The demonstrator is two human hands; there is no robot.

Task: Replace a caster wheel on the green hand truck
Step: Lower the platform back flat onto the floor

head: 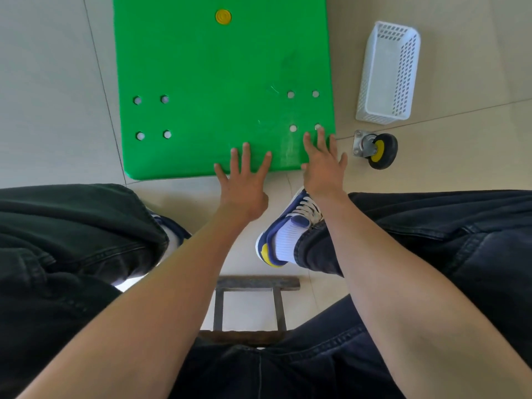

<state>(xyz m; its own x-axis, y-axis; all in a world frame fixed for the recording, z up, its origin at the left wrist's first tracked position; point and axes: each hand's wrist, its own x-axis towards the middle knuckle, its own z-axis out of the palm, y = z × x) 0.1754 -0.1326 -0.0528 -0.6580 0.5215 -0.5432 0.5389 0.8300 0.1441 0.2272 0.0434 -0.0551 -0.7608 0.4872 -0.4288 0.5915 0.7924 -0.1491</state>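
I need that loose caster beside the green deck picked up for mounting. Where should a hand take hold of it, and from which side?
Judging by its pose, take the caster wheel by the black tyre, coming down from above with the right hand, which is nearest. It lies on its side on the floor, so the tyre's rim is exposed, and the metal mounting plate stays free to meet the green deck.

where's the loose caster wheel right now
In the head view the caster wheel lies on its side on the floor tiles, just off the green platform's near right corner, beyond the right hand and nearer the person than the white basket.
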